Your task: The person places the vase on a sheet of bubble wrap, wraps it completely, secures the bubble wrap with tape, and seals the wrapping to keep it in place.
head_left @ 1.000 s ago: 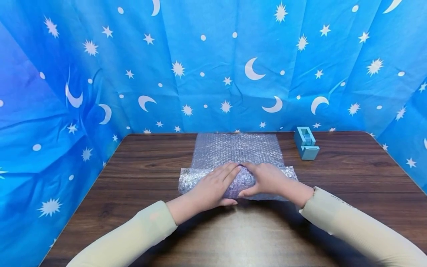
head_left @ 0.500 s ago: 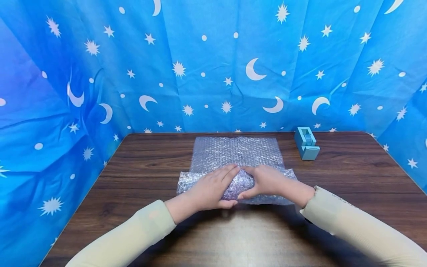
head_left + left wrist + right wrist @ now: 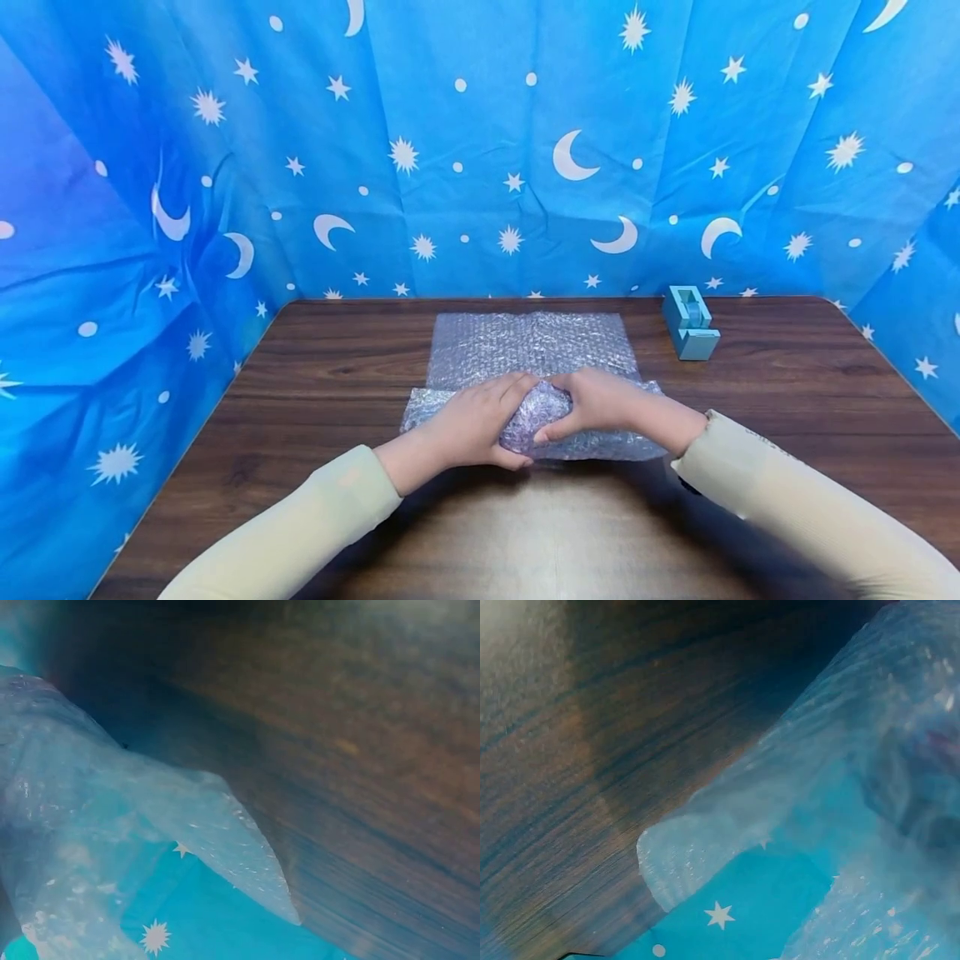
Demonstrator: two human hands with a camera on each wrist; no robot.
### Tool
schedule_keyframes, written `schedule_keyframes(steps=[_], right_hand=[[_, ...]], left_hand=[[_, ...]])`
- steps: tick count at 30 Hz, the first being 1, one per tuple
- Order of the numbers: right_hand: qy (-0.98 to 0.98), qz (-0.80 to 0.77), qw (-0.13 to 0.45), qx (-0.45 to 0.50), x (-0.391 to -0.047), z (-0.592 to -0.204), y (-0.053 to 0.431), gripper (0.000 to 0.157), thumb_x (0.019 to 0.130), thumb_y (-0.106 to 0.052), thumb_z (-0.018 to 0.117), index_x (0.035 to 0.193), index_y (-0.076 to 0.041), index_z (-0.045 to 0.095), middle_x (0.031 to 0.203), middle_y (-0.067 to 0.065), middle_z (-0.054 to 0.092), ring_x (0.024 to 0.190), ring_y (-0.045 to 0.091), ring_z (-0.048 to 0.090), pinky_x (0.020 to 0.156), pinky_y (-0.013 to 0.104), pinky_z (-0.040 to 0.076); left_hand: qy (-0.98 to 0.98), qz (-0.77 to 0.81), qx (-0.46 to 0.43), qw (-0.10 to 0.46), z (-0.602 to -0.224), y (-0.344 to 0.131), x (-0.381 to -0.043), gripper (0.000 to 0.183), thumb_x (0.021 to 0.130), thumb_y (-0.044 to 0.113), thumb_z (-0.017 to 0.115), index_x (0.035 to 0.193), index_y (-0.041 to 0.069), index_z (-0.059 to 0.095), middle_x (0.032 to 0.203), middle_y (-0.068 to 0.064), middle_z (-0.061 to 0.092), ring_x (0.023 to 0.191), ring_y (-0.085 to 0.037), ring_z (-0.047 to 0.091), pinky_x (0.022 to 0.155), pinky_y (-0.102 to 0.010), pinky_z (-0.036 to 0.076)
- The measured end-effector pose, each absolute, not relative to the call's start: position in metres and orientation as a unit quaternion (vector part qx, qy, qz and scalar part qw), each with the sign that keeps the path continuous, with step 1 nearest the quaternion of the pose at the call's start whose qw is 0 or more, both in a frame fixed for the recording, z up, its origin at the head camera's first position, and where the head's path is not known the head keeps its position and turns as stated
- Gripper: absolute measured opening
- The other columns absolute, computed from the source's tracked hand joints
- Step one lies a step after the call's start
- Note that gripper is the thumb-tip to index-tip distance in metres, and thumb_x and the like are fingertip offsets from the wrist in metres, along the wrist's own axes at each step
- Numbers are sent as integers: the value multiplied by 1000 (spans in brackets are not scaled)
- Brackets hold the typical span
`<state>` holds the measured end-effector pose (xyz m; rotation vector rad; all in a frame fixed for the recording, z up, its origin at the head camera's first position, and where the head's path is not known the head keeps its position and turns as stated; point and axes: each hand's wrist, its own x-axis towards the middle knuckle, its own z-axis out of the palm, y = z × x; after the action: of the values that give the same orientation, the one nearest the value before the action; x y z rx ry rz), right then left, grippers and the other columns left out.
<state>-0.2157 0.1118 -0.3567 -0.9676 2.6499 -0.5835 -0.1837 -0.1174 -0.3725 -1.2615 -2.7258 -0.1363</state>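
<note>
A bundle wrapped in bubble wrap (image 3: 538, 415), with a purple tint showing through, lies in the middle of the table. My left hand (image 3: 480, 421) grips its left side, fingers over the top and thumb low at the front. From the right, my right hand (image 3: 600, 404) holds it between thumb and fingers. The unrolled part of the bubble wrap sheet lies flat beyond the hands. Loose ends of bubble wrap stick out at both sides, and these ends (image 3: 217, 817) also fill part of each wrist view. What is inside the wrapping is hidden.
A light blue tape dispenser (image 3: 690, 325) stands at the back right of the dark wood table (image 3: 337, 358). Behind the table hangs a blue cloth (image 3: 480, 200) with white stars and moons. Another stretch of that cloth covers the left side.
The far edge of the bubble wrap has slid toward me, away from the table's back edge. The bundle and both hands have come slightly nearer, still holding. The tape dispenser stays in place.
</note>
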Motion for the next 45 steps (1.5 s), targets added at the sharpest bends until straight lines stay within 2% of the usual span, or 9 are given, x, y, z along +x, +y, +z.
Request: schedule_keyframes(steps=[2,5,11,18,23,32,36,42,45], right_hand=[[908,-208,140,-334,-219,-356,112,85,83,-55,80,137,7,60,108,14,78,87,17,73,85,37,62],[906,-213,149,-334,-223,-352,111,82,84,-54,79,138,6,60,108,13,78,88,15,73,87,38,62],[905,-211,178,-322,-231,-346,110,81,86,-56,77,142,0,58,121,12,75,104,19,72,98,44,58],[913,-192,205,-297,-233,-347,111,94,87,-63,72,151,1,47,145,20,61,132,35,61,113,53,48],[921,-173,199,-288,-232,-348,114,96,87,-66,69,152,2,45,148,23,58,136,40,58,114,56,46],[932,-124,115,-320,-227,-345,117,92,88,-68,66,152,-6,48,136,20,67,123,38,67,104,58,53],[937,-106,65,-328,-222,-344,117,88,89,-65,67,152,-6,49,138,20,67,122,37,68,102,56,55],[932,-82,-59,-348,-205,-349,115,79,90,-57,68,147,-4,53,140,20,65,130,39,62,108,61,49],[923,-56,-114,-362,-196,-358,117,83,89,-59,68,149,-5,50,144,19,62,132,38,60,108,63,49]], left_hand=[[-905,-63,-417,58,-371,-117,-186,98,79,53,82,151,1,39,149,-20,55,133,-34,59,111,-46,52],[-905,-72,-415,56,-369,-117,-191,96,78,51,84,149,3,40,146,-18,56,126,-31,63,105,-44,56],[-907,-70,-412,50,-364,-118,-197,96,78,51,84,149,3,40,148,-17,56,127,-30,64,105,-44,56],[-914,-77,-399,18,-363,-116,-198,97,79,51,83,152,3,40,151,-16,54,132,-31,61,110,-46,53],[-914,-87,-397,1,-363,-113,-200,96,79,51,84,151,4,41,150,-14,56,131,-30,62,110,-46,53],[-919,-95,-380,-49,-359,-110,-208,100,81,52,82,155,3,37,156,-17,50,141,-33,54,118,-45,46],[-921,-102,-368,-72,-356,-109,-211,103,80,53,82,157,3,35,159,-18,46,145,-34,49,121,-46,41],[-923,-109,-355,-96,-354,-108,-216,103,82,51,82,157,0,33,160,-20,44,147,-35,47,123,-46,38],[-921,-116,-357,-105,-354,-108,-219,102,83,49,82,157,-1,33,159,-19,45,147,-35,47,123,-45,39]])
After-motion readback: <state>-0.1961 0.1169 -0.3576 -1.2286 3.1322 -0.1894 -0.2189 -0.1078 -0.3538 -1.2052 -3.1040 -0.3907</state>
